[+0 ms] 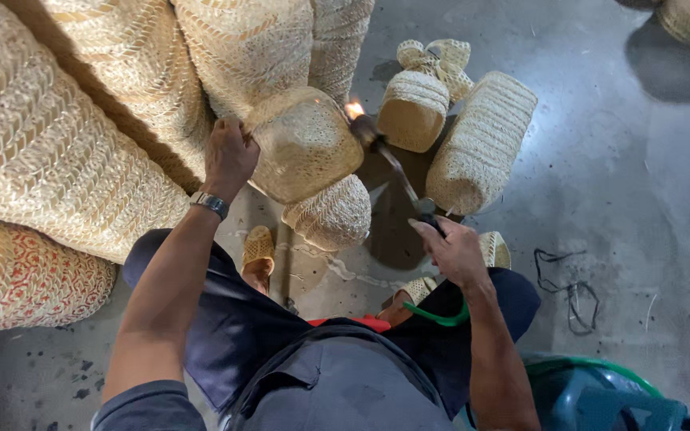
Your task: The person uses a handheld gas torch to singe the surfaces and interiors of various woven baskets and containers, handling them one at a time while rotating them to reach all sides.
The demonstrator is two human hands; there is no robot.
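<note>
Woven straw throughout: the left hand (229, 158) grips the edge of a pale straw basket (305, 144), fingers curled over its rim at upper left, holding it tilted off the floor with its rounded bottom facing the camera. A wristwatch (210, 203) sits on the left wrist. The right hand (455, 251) is closed around the handle of a gas torch (393, 164), whose thin dark stem runs up and left from the fist; a small orange flame (354, 109) burns at the tip, just touching the upper right edge of the held basket. A green hose (439, 317) loops from below the right hand toward the person's lap. Directly under the held basket lies a smaller woven basket (331, 214), touching it or nearly so; cannot tell which. To the right, on the grey concrete floor (640, 199), a cylindrical woven basket (481, 144) lies on its side, and beside it a shorter one with a bow (418, 96) on top. Large woven baskets (49, 136) are stacked at left, one with a red pattern (17, 275) at the lower left. The person is seated, dark trousers, both feet in woven sandals (259, 249) near the smaller basket. A tangle of dark string (573, 291) lies on the floor at right, well apart from the hands. A teal plastic stool (600, 395) shows at the lower right corner.
</note>
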